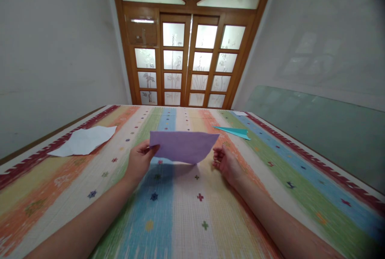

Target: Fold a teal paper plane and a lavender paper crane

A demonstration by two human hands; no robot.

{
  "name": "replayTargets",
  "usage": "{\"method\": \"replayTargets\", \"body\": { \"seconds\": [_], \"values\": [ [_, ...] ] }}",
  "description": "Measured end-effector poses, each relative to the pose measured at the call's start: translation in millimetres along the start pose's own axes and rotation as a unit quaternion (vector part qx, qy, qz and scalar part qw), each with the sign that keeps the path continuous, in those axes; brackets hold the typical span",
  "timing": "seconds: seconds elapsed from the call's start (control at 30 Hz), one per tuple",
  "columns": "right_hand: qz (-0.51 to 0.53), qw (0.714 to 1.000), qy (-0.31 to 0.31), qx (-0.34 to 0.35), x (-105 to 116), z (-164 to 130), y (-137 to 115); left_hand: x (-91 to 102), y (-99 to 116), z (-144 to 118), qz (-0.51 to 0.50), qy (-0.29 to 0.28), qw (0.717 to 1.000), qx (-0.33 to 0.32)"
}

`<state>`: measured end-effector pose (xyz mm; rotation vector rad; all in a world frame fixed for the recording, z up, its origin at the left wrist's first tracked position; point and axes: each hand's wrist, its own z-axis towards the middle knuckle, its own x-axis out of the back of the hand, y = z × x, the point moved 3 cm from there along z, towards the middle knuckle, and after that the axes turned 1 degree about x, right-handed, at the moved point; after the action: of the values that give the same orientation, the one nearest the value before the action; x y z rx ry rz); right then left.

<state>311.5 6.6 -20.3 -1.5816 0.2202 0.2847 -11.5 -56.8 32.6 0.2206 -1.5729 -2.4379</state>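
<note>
My left hand [142, 159] pinches the left edge of a sheet of purple paper [184, 146] between thumb and fingers. The sheet is tilted up above the table; its top edge is straight, and the lower edge is curved. Just beyond the paper's right end is my right hand [227, 164], its fingers loosely bent and slightly apart, with nothing visible in them. Past it on the right lies a folded turquoise paper plane [234, 131], narrow and pointed toward the left.
A creased white sheet of paper [86, 140] lies at the left of the table. Striped cloth [189, 219] covers the tabletop. A small white piece [240, 113] rests near the far right edge. Wooden doors with glass panes [188, 58] stand beyond, with walls on both sides.
</note>
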Motion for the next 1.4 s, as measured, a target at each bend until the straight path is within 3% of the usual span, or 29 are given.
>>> {"method": "replayTargets", "body": {
  "seconds": [0.13, 0.33, 0.53, 0.6, 0.7, 0.77, 0.83, 0.93, 1.0, 1.17, 1.4],
  "values": [
    [-0.066, 0.995, -0.062, -0.026, -10, -10, 5, -1.6, 10, -9, 0.105, -0.002, 0.988, -0.113],
    [-0.181, 0.980, -0.072, 0.031, -20, -18, 3, -6.8, -15, -5, 0.141, -0.098, 0.982, -0.081],
    [-0.033, 0.993, -0.073, -0.085, -21, -18, 6, -11.1, -15, -10, 0.127, -0.163, 0.973, -0.099],
    [-0.001, 0.991, -0.093, -0.094, -20, -17, 7, -12.8, -12, -13, 0.128, -0.178, 0.969, -0.110],
    [0.018, 0.989, -0.117, -0.089, -19, -17, 8, -14.0, -14, -13, 0.134, -0.141, 0.974, -0.114],
    [0.023, 0.989, -0.116, -0.084, -19, -16, 8, -12.8, -21, -9, 0.090, -0.074, 0.990, -0.075],
    [0.023, 0.990, -0.113, -0.079, -19, -17, 7, -12.5, -33, -5, -0.007, -0.032, 0.999, 0.027],
    [0.006, 0.992, -0.105, -0.076, -21, -18, 4, -18.5, -52, -6, -0.129, -0.091, 0.957, 0.245],
    [-0.005, 0.992, -0.099, -0.075, -21, -20, 2, -21.6, -57, -11, -0.154, -0.142, 0.923, 0.324],
    [-0.038, 0.994, -0.083, -0.062, -21, -19, 1, -21.3, -52, -15, -0.091, -0.170, 0.938, 0.288],
    [-0.075, 0.993, -0.084, -0.042, -17, -17, 1, -15.6, -55, -9, -0.082, -0.150, 0.950, 0.262]
  ]
}}
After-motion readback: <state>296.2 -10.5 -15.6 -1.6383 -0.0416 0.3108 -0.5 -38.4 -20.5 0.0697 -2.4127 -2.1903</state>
